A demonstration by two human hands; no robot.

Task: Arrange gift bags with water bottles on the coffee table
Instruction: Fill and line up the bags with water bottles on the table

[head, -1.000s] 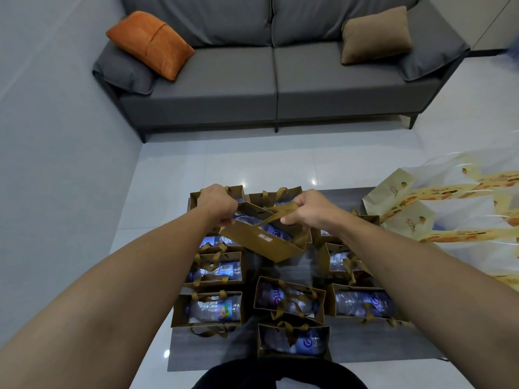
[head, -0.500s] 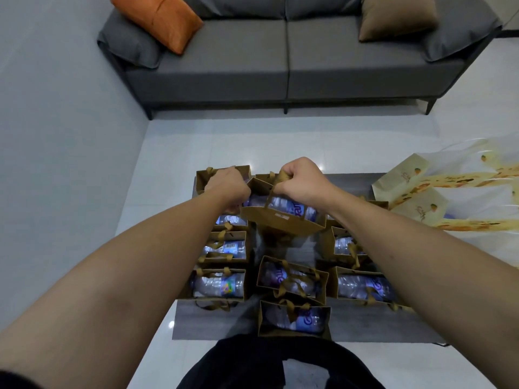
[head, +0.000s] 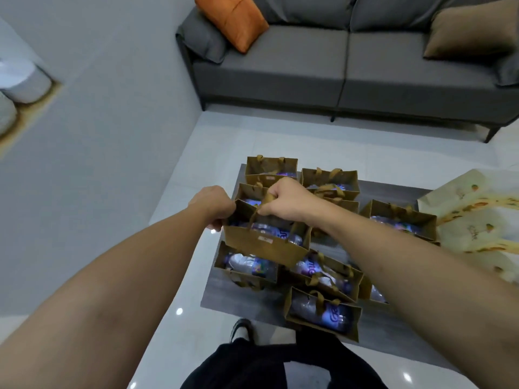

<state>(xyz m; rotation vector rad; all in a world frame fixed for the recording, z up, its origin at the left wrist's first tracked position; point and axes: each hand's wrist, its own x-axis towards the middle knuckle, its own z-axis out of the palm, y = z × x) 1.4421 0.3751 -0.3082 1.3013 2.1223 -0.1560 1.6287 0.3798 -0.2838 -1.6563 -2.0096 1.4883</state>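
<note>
Held brown paper gift bag shifted left | left hand grips its edge | right hand grips ribbon handle | dark grey surface below

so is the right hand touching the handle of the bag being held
Touching: the head view shows the right hand curled round the ribbon handle of the held gift bag.

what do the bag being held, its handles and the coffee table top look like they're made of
Held gift bag: matte brown kraft paper or thin card, judging by its stiff flat walls and sharp folds. Handles: flat gold ribbon, probably fabric, limp and slightly shiny. Coffee table: grey wood-grain surface, possibly laminate; streaked and smooth.
</note>
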